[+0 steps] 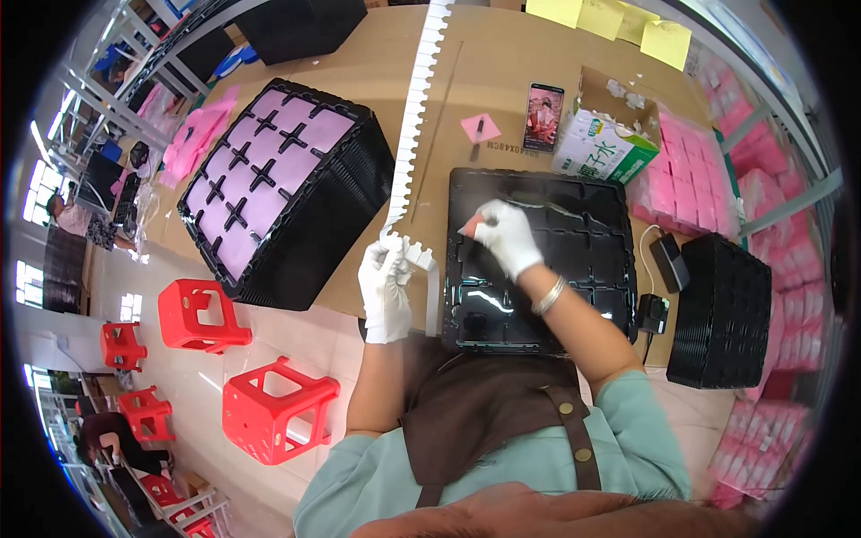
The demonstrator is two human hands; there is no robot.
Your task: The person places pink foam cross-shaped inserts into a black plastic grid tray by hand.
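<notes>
My left hand [384, 291], in a white glove, pinches a long white notched strip [415, 117] near its lower end. From there the strip runs away across the table, and a short bent piece of it [418, 255] hangs down beside my fingers. Over the left part of a black plastic tray [547, 309] with square compartments hovers my gloved right hand [508, 235]. Its thumb and fingertips, partly bare, are pressed together, slightly blurred. Whether anything small is between them I cannot make out.
At left stands a tall stack of black trays [345, 206] topped with pink-lilac sheets. A phone [543, 117], an open carton [596, 148], pink packs [686, 175], black adapters [653, 312] and another tray stack [722, 314] lie right. Red stools [280, 408] stand on the floor.
</notes>
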